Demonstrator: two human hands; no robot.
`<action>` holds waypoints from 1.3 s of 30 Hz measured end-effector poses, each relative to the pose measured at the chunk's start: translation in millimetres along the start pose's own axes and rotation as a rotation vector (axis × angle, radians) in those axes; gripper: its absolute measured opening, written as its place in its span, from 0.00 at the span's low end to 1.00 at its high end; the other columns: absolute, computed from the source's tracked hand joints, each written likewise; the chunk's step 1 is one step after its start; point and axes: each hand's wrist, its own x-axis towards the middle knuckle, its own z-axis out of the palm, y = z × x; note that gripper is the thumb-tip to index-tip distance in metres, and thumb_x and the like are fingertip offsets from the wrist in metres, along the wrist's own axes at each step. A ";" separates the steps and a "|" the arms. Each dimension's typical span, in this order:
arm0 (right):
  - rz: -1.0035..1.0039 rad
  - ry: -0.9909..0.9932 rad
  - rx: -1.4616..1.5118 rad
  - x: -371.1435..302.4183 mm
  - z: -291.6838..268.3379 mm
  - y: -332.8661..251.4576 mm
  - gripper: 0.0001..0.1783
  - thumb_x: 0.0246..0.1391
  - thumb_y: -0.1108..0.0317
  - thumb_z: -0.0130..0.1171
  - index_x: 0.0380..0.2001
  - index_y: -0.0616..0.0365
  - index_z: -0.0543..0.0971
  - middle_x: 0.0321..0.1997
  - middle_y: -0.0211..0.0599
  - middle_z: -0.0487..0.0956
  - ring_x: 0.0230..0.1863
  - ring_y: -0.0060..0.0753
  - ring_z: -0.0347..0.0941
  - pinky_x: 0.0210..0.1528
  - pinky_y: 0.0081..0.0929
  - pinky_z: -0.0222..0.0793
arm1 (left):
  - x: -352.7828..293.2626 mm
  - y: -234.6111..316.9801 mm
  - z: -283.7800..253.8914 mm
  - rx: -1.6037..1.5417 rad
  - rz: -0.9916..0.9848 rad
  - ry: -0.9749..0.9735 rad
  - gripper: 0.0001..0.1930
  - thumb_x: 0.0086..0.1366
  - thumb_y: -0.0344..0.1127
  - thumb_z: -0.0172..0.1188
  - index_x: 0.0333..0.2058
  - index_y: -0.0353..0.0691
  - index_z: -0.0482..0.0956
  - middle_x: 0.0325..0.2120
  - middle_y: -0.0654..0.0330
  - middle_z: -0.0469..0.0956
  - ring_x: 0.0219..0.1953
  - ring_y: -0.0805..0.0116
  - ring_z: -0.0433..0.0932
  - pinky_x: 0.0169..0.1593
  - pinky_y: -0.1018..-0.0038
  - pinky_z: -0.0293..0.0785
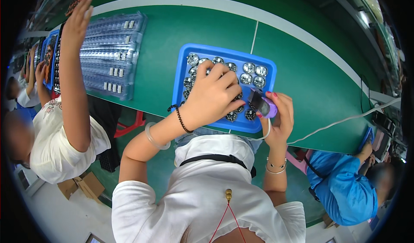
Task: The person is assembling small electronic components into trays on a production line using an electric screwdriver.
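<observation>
A blue tray (179, 57) on the green bench in front of me holds rows of round, shiny metallic parts (249, 67) with dark openings. Over its left half is my left hand (213, 92), palm down with bent fingers among the parts. Its fingertips are partly hidden, so I cannot make out what they grip. My right hand (282, 118), at the tray's right front corner, is closed round a small purple handheld device (269, 108). The device has a dark front end pointing over the tray, and a white cable (336, 123) runs from it to the right.
Stacked clear plastic trays (114, 48) with a few small white pieces lie left on the green bench (161, 31). A co-worker's raised arm (73, 79) crosses beside them. Another person in blue (343, 182) sits at right. A red stool (131, 124) stands below the bench.
</observation>
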 end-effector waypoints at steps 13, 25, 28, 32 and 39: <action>0.000 -0.382 -0.026 60.6 10.6 -9.0 0.26 0.41 0.83 0.55 0.48 0.58 0.75 0.45 0.42 0.74 0.46 0.45 0.68 0.49 0.36 0.65 | -32.6 -3.7 -32.1 -0.147 -0.203 0.031 0.08 0.48 0.40 0.66 0.24 0.47 0.77 0.29 0.67 0.70 0.39 0.66 0.68 0.48 0.61 0.56; 0.063 -0.417 -0.030 60.5 14.1 -8.0 0.25 0.42 0.83 0.56 0.48 0.58 0.75 0.45 0.40 0.74 0.46 0.44 0.68 0.50 0.35 0.65 | -31.3 -0.3 -18.7 -0.211 -0.220 0.019 0.07 0.49 0.38 0.66 0.26 0.46 0.77 0.29 0.66 0.70 0.41 0.64 0.68 0.50 0.62 0.55; 0.055 -0.395 -0.008 59.1 12.2 -5.7 0.24 0.42 0.83 0.55 0.47 0.58 0.76 0.46 0.40 0.74 0.46 0.44 0.69 0.49 0.35 0.65 | -33.6 -0.6 -16.5 -0.203 -0.233 0.030 0.08 0.49 0.38 0.66 0.26 0.46 0.77 0.30 0.66 0.70 0.41 0.64 0.68 0.50 0.62 0.56; 0.073 -0.349 0.004 54.5 9.3 -2.7 0.24 0.42 0.83 0.55 0.47 0.58 0.76 0.47 0.42 0.75 0.46 0.45 0.69 0.50 0.35 0.66 | -30.7 -3.6 -16.2 -0.182 -0.252 0.019 0.10 0.49 0.38 0.66 0.30 0.46 0.77 0.32 0.65 0.70 0.42 0.64 0.68 0.50 0.62 0.56; 0.113 -0.299 0.038 46.5 9.1 -0.9 0.23 0.41 0.83 0.56 0.45 0.60 0.76 0.47 0.43 0.75 0.46 0.46 0.70 0.50 0.34 0.66 | -11.8 -17.3 -9.7 -0.146 -0.139 -0.031 0.17 0.50 0.44 0.65 0.37 0.43 0.76 0.43 0.63 0.74 0.53 0.62 0.67 0.53 0.63 0.57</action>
